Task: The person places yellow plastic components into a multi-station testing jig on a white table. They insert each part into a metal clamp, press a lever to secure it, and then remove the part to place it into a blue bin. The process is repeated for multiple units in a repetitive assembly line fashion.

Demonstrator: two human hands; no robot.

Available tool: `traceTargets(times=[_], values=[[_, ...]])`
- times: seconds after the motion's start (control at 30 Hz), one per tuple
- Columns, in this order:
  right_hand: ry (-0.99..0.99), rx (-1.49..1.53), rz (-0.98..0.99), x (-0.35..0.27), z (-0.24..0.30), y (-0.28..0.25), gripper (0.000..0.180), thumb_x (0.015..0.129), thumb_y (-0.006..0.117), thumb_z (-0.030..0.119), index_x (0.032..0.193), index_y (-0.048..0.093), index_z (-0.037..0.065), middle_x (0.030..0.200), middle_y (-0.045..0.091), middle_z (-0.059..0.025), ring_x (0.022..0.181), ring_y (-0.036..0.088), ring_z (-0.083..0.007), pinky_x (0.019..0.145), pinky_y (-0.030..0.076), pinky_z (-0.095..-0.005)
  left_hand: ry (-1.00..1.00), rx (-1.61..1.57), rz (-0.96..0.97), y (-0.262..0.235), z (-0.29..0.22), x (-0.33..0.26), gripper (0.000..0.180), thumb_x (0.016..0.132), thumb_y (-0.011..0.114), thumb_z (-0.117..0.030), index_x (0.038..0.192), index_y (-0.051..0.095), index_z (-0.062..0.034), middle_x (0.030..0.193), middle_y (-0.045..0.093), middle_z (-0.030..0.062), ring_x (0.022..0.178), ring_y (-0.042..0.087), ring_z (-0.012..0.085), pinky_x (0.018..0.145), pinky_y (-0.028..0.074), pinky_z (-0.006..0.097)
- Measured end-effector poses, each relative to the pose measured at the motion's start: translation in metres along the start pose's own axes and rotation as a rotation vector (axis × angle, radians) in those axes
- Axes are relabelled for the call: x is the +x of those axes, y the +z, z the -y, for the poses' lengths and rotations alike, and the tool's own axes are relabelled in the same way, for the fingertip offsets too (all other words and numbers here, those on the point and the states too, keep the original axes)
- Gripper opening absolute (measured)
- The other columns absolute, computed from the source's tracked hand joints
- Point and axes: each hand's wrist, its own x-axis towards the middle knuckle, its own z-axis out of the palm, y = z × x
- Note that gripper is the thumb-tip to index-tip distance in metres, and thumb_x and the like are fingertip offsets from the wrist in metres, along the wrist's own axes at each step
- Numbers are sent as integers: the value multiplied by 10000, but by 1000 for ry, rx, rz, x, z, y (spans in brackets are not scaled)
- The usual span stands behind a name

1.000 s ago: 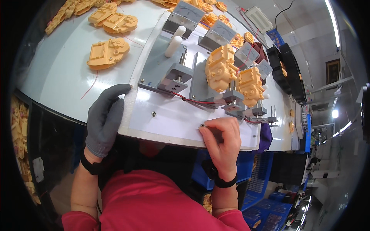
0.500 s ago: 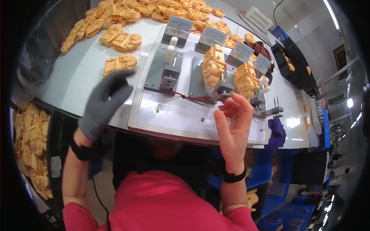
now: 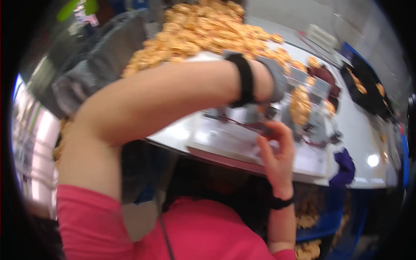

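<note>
My left arm reaches across the table. My left hand (image 3: 276,80), in a grey glove, is over the middle test fixture; its fingers are hidden and smeared by motion. Whatever it touches there cannot be made out. Low in front of that fixture is my bare right hand (image 3: 278,151), thumb and curled fingers apart, fingertips close to the fixture's front block and its red-black wires (image 3: 245,125). Just to the right, a yellow plastic gear housing (image 3: 300,105) stands upright on another grey fixture (image 3: 311,128). Small meter boxes (image 3: 320,88) stand behind it.
A large heap of yellow housings (image 3: 203,32) covers the far side of the table. A purple cloth (image 3: 343,167) hangs at the front right edge. Black trays (image 3: 366,89) with a few yellow parts are at the far right. Blue crates (image 3: 320,227) sit below the table.
My left hand has swung from the left of the board across to the middle fixture, hiding the housing seen there before. The view has turned left. My right hand stays low by the same fixture.
</note>
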Motion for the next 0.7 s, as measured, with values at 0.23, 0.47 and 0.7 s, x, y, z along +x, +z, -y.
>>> traceTargets(times=[0.23,0.47,0.7], values=[[-38,0,5,-8,-5,-4,368,829,677,-40,1177,570,15,1030,612,-64,822,575,-129,757,488,-272,5,-28,-62,-19,5,-15,254,752,751,-174,1000,734,-120,973,702,120,934,687,327,781,558,408],[-52,-39,-16,-8,-6,-10,382,811,697,-29,1171,574,13,1062,614,-80,840,575,-156,800,472,-293,-543,111,-614,24,116,-152,378,759,759,-96,1108,614,-107,1048,622,104,964,627,322,822,528,384],[-86,-32,25,0,2,-3,398,808,734,24,1177,586,40,1045,620,-77,835,584,-176,783,483,-303,-1588,41,-377,191,259,-499,709,753,792,-237,1347,503,19,1209,644,198,1105,628,278,953,482,371]])
